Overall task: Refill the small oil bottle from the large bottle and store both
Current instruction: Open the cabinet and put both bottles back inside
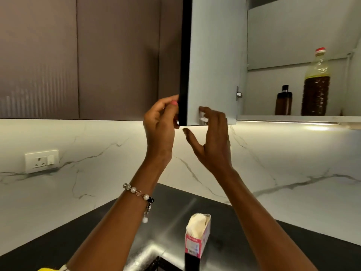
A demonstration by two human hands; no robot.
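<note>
The large oil bottle (316,87), clear with a red cap and dark oil, stands on the lower shelf of the open wall cabinet at the right. The small dark oil bottle (283,101) with a black cap stands just left of it. The cabinet door (213,61) is swung open, edge-on to me. My left hand (160,120) pinches the door's dark lower edge with thumb and fingers. My right hand (211,137) is by the door's inner lower corner, fingers loosely bent with their tips at the panel and the thumb spread below it.
Closed brown cabinet doors (78,55) fill the upper left. A wall socket (42,161) sits on the marble backsplash. On the dark counter (302,241) below stands a pink packet (197,235), torn open at the top. A light strip glows under the cabinet shelf (289,119).
</note>
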